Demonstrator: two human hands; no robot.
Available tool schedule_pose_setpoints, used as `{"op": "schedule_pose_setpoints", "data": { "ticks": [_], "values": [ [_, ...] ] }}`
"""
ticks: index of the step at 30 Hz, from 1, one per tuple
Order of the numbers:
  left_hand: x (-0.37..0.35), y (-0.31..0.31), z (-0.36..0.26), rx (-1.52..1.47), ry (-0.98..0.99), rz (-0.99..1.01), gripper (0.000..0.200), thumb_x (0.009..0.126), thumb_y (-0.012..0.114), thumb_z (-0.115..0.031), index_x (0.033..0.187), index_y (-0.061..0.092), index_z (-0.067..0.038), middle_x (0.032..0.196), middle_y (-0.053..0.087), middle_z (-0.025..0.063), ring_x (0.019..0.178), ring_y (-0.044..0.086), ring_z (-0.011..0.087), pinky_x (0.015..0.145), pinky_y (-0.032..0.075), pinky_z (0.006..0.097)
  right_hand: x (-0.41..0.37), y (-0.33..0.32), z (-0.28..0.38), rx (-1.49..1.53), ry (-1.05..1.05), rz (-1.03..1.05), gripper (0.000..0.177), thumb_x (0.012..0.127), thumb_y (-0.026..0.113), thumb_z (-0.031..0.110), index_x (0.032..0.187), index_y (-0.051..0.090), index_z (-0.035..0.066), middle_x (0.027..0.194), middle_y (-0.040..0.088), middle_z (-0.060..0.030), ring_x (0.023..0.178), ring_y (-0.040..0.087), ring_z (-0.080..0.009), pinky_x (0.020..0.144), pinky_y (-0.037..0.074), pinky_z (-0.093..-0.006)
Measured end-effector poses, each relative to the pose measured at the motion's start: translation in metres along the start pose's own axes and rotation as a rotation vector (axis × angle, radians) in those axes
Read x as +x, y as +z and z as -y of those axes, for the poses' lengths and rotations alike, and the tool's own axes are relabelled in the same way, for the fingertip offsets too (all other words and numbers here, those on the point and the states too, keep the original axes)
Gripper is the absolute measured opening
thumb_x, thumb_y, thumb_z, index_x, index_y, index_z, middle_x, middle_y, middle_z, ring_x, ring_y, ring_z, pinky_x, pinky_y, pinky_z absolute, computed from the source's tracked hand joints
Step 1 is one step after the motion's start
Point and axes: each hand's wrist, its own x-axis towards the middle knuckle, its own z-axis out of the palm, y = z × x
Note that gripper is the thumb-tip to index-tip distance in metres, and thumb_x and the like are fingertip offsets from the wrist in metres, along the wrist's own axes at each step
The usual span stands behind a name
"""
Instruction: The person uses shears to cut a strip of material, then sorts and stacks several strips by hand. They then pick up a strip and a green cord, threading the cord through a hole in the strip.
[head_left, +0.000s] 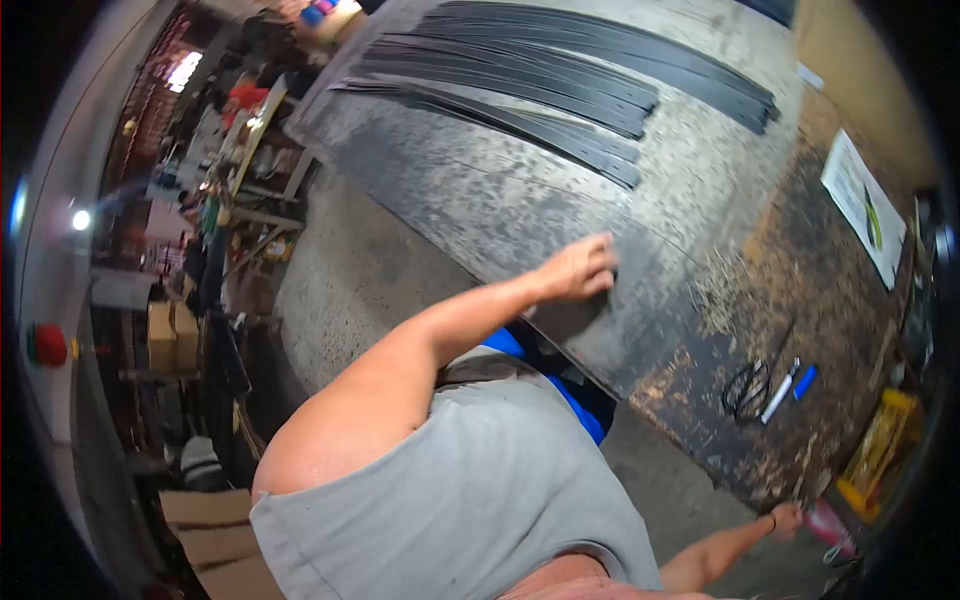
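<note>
My left hand (pixel 580 270) hovers over or rests on the near part of the dark worktable (pixel 480 200), slightly blurred. Its fingers are loosely curved and apart, with nothing visible in them. Beyond it lie long flat black strips (pixel 520 75) in several fanned bundles, the closest ending a short way past the fingers. Far to the lower right, beside the table corner, my right hand (pixel 785 521), with a dark band at the wrist, reaches a pink cloth- or plastic-like thing (pixel 828 526). Its fingers are too small and hidden to show whether they grip it.
Dark-handled scissors (pixel 745 390), a white pen-like tool (pixel 778 396) and a blue one (pixel 805 382) lie on the table's worn right part. Near them are a heap of thin scraps (pixel 722 290) and a printed sheet (pixel 864 208). A yellow container (pixel 880 450) stands at the right edge.
</note>
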Motion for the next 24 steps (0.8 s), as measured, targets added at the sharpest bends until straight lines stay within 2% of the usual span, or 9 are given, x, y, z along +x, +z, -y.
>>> {"op": "schedule_pose_setpoints", "data": {
  "ticks": [2, 4, 7, 9, 11, 14, 19, 22, 24],
  "values": [
    [0.022, -0.023, 0.069, 0.3, -0.169, -0.061, 0.049, 0.085, 0.062, -0.024, 0.126, 0.047, -0.003, 0.135, 0.039, 0.0278, 0.121, 0.044, 0.0429, 0.101, 0.039, 0.046, 0.066, 0.103, -0.063, 0.142, -0.294, -0.159, 0.023, 0.087, 0.057, 0.03, 0.102, 0.07, 0.018, 0.093, 0.067, -0.0123, 0.075, 0.065, -0.0266, 0.069, 0.052, -0.0382],
    [0.042, -0.045, 0.122, 0.51, -0.207, -0.192, 0.057, 0.084, 0.063, -0.023, 0.133, 0.04, -0.004, 0.135, 0.039, 0.0255, 0.125, 0.039, 0.0412, 0.102, 0.036, 0.046, 0.018, 0.101, 0.018, 0.231, -0.314, -0.115, 0.023, 0.088, 0.057, 0.03, 0.102, 0.07, 0.018, 0.093, 0.067, -0.0124, 0.075, 0.065, -0.0265, 0.069, 0.052, -0.0383],
    [0.064, -0.064, 0.178, 0.754, -0.251, -0.067, 0.06, 0.084, 0.06, -0.025, 0.137, 0.037, -0.008, 0.138, 0.04, 0.0194, 0.13, 0.035, 0.0346, 0.104, 0.032, 0.0479, -0.031, 0.107, 0.088, 0.353, -0.278, -0.045, 0.024, 0.088, 0.056, 0.03, 0.104, 0.069, 0.017, 0.093, 0.067, -0.0125, 0.075, 0.065, -0.0263, 0.068, 0.051, -0.0384],
    [0.073, -0.071, 0.206, 0.754, -0.282, 0.061, 0.058, 0.084, 0.056, -0.025, 0.138, 0.038, -0.012, 0.139, 0.042, 0.0156, 0.13, 0.036, 0.0315, 0.104, 0.03, 0.0485, -0.062, 0.103, 0.131, 0.428, -0.249, -0.008, 0.024, 0.088, 0.055, 0.029, 0.105, 0.068, 0.017, 0.093, 0.067, -0.0126, 0.075, 0.064, -0.0261, 0.068, 0.051, -0.0384],
    [0.082, -0.093, 0.204, 0.693, -0.227, 0.102, 0.041, 0.085, 0.055, -0.022, 0.125, 0.053, -0.016, 0.114, 0.057, 0.0082, 0.115, 0.049, 0.0264, 0.101, 0.033, 0.046, -0.098, 0.105, 0.164, 0.493, -0.225, 0.039, 0.024, 0.089, 0.055, 0.029, 0.105, 0.067, 0.017, 0.093, 0.067, -0.0127, 0.074, 0.064, -0.0259, 0.068, 0.051, -0.0385],
    [0.081, -0.116, 0.219, 0.582, 0.02, 0.096, 0.025, 0.081, 0.057, -0.023, 0.105, 0.06, -0.017, 0.09, 0.057, 0.0019, 0.096, 0.055, 0.0206, 0.087, 0.038, 0.0396, -0.144, 0.094, 0.181, 0.569, -0.16, 0.084, 0.025, 0.089, 0.054, 0.029, 0.107, 0.066, 0.016, 0.093, 0.066, -0.0128, 0.074, 0.064, -0.0256, 0.068, 0.051, -0.0386],
    [0.058, -0.138, 0.251, 0.661, 0.177, 0.138, 0.021, 0.081, 0.063, -0.027, 0.097, 0.057, -0.014, 0.088, 0.054, 0.0037, 0.097, 0.055, 0.023, 0.082, 0.042, 0.0367, -0.22, 0.092, 0.213, 0.716, -0.105, 0.189, 0.026, 0.09, 0.052, 0.028, 0.109, 0.064, 0.015, 0.093, 0.066, -0.013, 0.074, 0.063, -0.0252, 0.068, 0.051, -0.0388],
    [0.049, -0.133, 0.265, 0.449, 0.156, -0.072, 0.03, 0.083, 0.062, -0.03, 0.109, 0.056, -0.016, 0.097, 0.056, 0.0056, 0.106, 0.055, 0.0251, 0.087, 0.043, 0.0397, -0.257, 0.099, 0.21, 0.828, -0.031, 0.232, 0.026, 0.09, 0.051, 0.028, 0.11, 0.062, 0.015, 0.093, 0.066, -0.0131, 0.073, 0.063, -0.0249, 0.068, 0.05, -0.0388],
    [0.054, -0.129, 0.274, 0.45, 0.092, -0.021, 0.03, 0.083, 0.062, -0.03, 0.11, 0.056, -0.018, 0.098, 0.056, 0.005, 0.105, 0.054, 0.0248, 0.087, 0.042, 0.0404, -0.274, 0.102, 0.191, 0.899, 0.034, 0.246, 0.027, 0.091, 0.051, 0.028, 0.111, 0.062, 0.014, 0.093, 0.066, -0.0132, 0.073, 0.062, -0.0247, 0.067, 0.05, -0.0389]
  ]
}}
